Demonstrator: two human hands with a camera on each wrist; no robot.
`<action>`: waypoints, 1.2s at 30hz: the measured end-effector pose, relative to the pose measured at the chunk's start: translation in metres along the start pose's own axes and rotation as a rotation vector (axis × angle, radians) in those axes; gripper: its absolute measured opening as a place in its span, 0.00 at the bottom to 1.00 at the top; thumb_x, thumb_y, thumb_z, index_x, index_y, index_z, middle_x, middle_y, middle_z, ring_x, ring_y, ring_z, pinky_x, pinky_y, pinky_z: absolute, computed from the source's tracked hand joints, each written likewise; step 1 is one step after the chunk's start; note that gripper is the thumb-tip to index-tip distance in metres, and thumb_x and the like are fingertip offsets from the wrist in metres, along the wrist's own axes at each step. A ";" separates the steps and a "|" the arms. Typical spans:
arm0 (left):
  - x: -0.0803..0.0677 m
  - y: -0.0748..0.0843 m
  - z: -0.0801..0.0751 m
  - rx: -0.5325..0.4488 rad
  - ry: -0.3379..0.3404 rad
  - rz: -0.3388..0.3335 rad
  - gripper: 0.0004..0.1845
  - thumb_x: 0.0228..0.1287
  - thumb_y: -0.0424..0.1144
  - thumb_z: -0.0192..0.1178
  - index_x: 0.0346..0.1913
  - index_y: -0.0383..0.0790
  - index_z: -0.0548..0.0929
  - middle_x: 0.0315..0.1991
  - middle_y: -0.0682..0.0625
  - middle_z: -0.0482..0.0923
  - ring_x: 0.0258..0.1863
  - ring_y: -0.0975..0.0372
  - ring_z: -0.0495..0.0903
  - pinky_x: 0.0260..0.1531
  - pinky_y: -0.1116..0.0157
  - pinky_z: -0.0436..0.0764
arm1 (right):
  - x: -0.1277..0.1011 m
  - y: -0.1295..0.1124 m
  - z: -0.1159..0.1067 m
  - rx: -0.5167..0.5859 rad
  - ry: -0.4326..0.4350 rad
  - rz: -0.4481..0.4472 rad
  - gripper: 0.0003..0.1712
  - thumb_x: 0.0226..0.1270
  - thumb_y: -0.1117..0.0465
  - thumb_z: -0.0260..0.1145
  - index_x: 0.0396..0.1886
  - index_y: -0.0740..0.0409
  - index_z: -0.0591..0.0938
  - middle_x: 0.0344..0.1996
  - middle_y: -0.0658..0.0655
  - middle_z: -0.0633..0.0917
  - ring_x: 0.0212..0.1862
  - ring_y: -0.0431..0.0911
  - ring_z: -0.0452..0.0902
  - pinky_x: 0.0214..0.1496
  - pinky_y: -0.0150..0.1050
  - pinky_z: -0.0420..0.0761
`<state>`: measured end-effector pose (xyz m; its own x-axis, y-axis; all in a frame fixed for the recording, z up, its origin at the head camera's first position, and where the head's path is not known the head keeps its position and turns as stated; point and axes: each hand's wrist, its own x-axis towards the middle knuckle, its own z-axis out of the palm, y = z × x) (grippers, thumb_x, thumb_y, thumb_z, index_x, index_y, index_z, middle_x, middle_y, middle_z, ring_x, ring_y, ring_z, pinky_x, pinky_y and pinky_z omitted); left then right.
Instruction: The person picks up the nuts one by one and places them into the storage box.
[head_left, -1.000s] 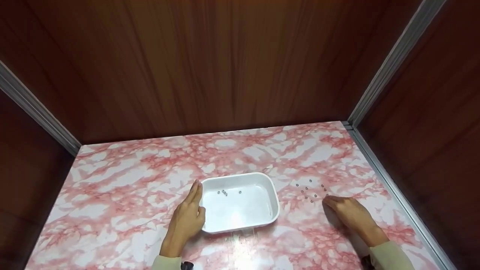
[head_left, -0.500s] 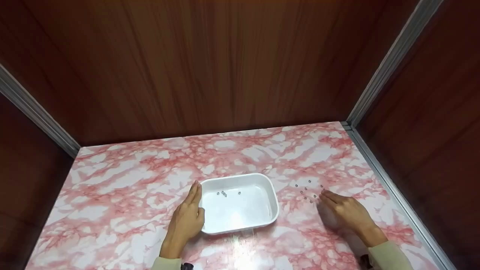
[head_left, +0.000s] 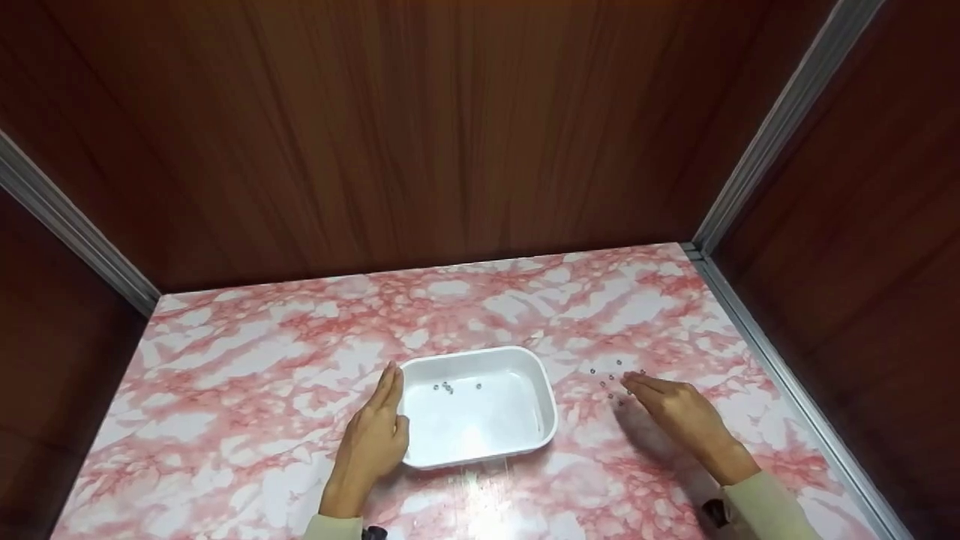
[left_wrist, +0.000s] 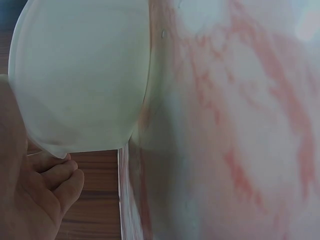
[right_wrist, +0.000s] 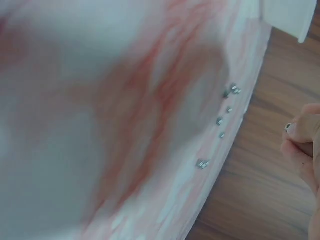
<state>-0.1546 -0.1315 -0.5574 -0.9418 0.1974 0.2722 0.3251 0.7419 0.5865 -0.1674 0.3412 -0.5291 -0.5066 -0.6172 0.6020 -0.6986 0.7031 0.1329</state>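
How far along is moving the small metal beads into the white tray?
Done: about four small metal beads lie in the white rectangular plastic tray. In hand: the right hand pinches one bead; the left hand rests flat against the tray's side. Left: roughly half a dozen loose beads on the pink marbled table.

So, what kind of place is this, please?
Probably a small boxed-in work booth rather than a home kitchen: dark wood-grain wall panels joined by metal corner strips enclose a pink-and-white marble-patterned tabletop, which bears only a white rectangular plastic tray and tiny metal nuts.
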 end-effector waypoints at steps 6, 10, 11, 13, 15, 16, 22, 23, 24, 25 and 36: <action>0.000 -0.001 0.000 0.010 -0.011 -0.018 0.35 0.70 0.28 0.56 0.78 0.25 0.62 0.82 0.32 0.58 0.15 0.74 0.54 0.14 0.74 0.67 | 0.018 -0.007 0.005 0.151 0.093 0.098 0.27 0.41 0.83 0.79 0.45 0.64 0.92 0.40 0.61 0.94 0.36 0.51 0.93 0.34 0.36 0.89; 0.000 -0.001 0.001 -0.010 0.005 -0.004 0.34 0.69 0.27 0.55 0.77 0.23 0.63 0.81 0.31 0.58 0.18 0.73 0.58 0.14 0.75 0.68 | 0.029 -0.012 0.008 0.220 0.138 0.158 0.26 0.42 0.85 0.77 0.44 0.65 0.92 0.38 0.61 0.94 0.36 0.52 0.93 0.39 0.27 0.88; 0.000 -0.001 0.001 -0.022 0.006 -0.002 0.34 0.69 0.27 0.55 0.77 0.23 0.63 0.81 0.30 0.58 0.18 0.73 0.58 0.14 0.75 0.68 | 0.032 -0.013 0.009 0.230 0.146 0.176 0.26 0.42 0.85 0.77 0.45 0.65 0.92 0.38 0.61 0.94 0.37 0.52 0.93 0.42 0.25 0.88; 0.000 -0.001 0.001 -0.041 0.005 0.002 0.34 0.69 0.26 0.55 0.77 0.22 0.62 0.81 0.29 0.57 0.19 0.73 0.59 0.15 0.75 0.69 | 0.037 -0.016 0.011 0.253 0.159 0.218 0.25 0.43 0.84 0.78 0.44 0.65 0.92 0.37 0.60 0.94 0.38 0.50 0.94 0.45 0.20 0.85; 0.000 -0.001 0.001 -0.047 0.002 0.003 0.34 0.70 0.26 0.54 0.77 0.21 0.62 0.81 0.29 0.57 0.19 0.73 0.59 0.15 0.75 0.69 | 0.042 -0.019 0.014 0.298 0.168 0.267 0.25 0.44 0.84 0.77 0.44 0.64 0.93 0.37 0.60 0.94 0.39 0.44 0.93 0.46 0.16 0.83; 0.000 -0.001 0.001 -0.041 0.002 0.000 0.34 0.70 0.26 0.55 0.77 0.22 0.62 0.81 0.29 0.57 0.17 0.73 0.57 0.14 0.75 0.69 | 0.044 -0.021 0.015 0.327 0.169 0.291 0.24 0.45 0.84 0.77 0.44 0.64 0.93 0.37 0.60 0.94 0.40 0.41 0.93 0.46 0.15 0.82; 0.000 0.001 0.000 -0.008 -0.005 -0.017 0.34 0.71 0.28 0.55 0.78 0.24 0.62 0.82 0.32 0.57 0.14 0.74 0.53 0.13 0.75 0.66 | 0.058 -0.036 0.019 0.503 0.138 0.489 0.20 0.51 0.83 0.75 0.42 0.63 0.94 0.36 0.60 0.94 0.41 0.35 0.91 0.42 0.16 0.83; -0.001 0.001 0.000 -0.006 -0.007 -0.020 0.34 0.71 0.28 0.55 0.78 0.24 0.62 0.82 0.32 0.57 0.14 0.74 0.52 0.13 0.75 0.66 | 0.060 -0.039 0.019 0.531 0.129 0.531 0.19 0.53 0.82 0.75 0.41 0.62 0.94 0.36 0.60 0.95 0.41 0.36 0.91 0.41 0.16 0.83; -0.001 0.001 0.000 -0.006 -0.010 -0.022 0.34 0.71 0.28 0.55 0.78 0.24 0.62 0.82 0.32 0.57 0.14 0.74 0.52 0.13 0.75 0.66 | 0.062 -0.041 0.018 0.561 0.119 0.573 0.17 0.55 0.81 0.75 0.41 0.61 0.94 0.37 0.59 0.95 0.40 0.38 0.92 0.41 0.17 0.84; -0.001 0.001 0.000 -0.004 -0.013 -0.024 0.34 0.71 0.28 0.55 0.78 0.24 0.62 0.82 0.32 0.57 0.14 0.74 0.52 0.13 0.75 0.66 | 0.064 -0.043 0.018 0.598 0.108 0.616 0.16 0.56 0.79 0.75 0.41 0.60 0.94 0.37 0.59 0.95 0.41 0.39 0.93 0.42 0.18 0.85; 0.000 0.000 -0.001 0.038 -0.002 -0.020 0.34 0.70 0.28 0.55 0.78 0.26 0.64 0.82 0.33 0.59 0.16 0.71 0.56 0.14 0.74 0.66 | 0.085 -0.046 0.011 1.023 -0.013 1.012 0.13 0.66 0.68 0.75 0.49 0.66 0.91 0.45 0.65 0.93 0.44 0.40 0.93 0.50 0.33 0.91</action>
<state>-0.1545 -0.1322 -0.5569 -0.9482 0.1837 0.2592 0.3029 0.7692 0.5626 -0.1844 0.2526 -0.4924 -0.9960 -0.0222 0.0860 -0.0888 0.2787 -0.9563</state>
